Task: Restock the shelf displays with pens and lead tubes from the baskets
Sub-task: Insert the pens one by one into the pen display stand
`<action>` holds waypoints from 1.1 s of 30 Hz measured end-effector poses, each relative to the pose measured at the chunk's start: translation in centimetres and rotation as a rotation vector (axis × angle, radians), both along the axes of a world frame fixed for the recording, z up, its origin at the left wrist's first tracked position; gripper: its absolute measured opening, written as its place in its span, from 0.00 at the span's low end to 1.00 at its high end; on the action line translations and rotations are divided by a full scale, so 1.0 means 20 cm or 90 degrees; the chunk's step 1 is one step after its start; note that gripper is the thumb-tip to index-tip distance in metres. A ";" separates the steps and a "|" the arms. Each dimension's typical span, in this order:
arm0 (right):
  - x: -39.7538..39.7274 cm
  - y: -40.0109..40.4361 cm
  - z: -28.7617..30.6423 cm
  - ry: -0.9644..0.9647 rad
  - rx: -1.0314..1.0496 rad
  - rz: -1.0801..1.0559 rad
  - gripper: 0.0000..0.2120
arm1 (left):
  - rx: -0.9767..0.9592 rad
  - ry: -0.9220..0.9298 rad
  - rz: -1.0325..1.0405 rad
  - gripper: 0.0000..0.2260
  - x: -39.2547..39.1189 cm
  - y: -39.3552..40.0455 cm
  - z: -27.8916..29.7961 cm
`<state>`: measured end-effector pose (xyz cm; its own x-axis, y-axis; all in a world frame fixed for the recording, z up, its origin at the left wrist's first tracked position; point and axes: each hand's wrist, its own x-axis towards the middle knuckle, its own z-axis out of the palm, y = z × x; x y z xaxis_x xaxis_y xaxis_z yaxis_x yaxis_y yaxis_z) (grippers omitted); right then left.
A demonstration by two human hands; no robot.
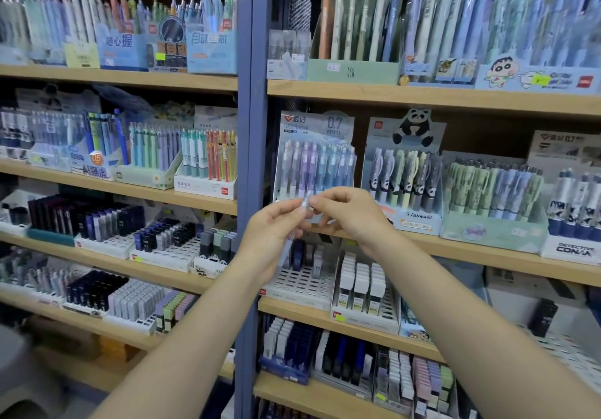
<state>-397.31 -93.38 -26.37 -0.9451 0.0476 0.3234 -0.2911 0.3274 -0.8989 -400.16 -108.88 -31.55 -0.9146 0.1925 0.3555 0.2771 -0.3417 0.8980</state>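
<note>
1. Left hand (271,226) raised before the shelves, fingers curled round the lower part of a slim, pale translucent pen (296,223) wrapped in clear plastic
2. Right hand (346,212) level with it, thumb and fingertips pinching the pen's upper end
3. Pen tilted, top leaning right, held in the air between both hands, just in front of the pastel blue-and-purple cardboard display box marked 0.7 mm (313,158)
4. Box standing on the light wooden shelf board (487,251) right of the blue metal upright post (252,171), filled with upright lilac and blue pens
5. Beside it to the right, a pale blue cardboard display with a panda cut-out on top (405,178), holding panda-printed pens
6. Below the hands, a white perforated plastic tray (300,283) with a few dark and grey lead tubes at its back, many slots bare
7. Next to that tray, a white slotted display of white-capped lead tubes labelled 100 (362,288)
8. Left of the post, wooden shelves carrying more pen boxes and rows of dark lead tubes (87,218); finer print there too blurred to read
</note>
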 end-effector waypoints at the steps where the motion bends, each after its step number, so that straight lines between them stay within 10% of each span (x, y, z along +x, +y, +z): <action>1: 0.00 0.00 0.00 -0.001 -0.004 -0.002 0.07 | 0.011 -0.003 -0.003 0.10 -0.01 -0.01 -0.01; 15: -0.10 -0.02 0.20 0.168 -0.047 -0.081 0.03 | 0.042 -0.087 0.188 0.07 -0.13 -0.12 -0.02; 23: -0.24 -0.08 0.22 0.240 0.069 -0.142 0.03 | 0.000 -0.209 0.134 0.21 -0.21 -0.02 -0.03; 33: -0.31 -0.12 0.20 0.291 0.272 -0.179 0.13 | 0.012 -0.193 0.197 0.12 -0.26 0.01 -0.05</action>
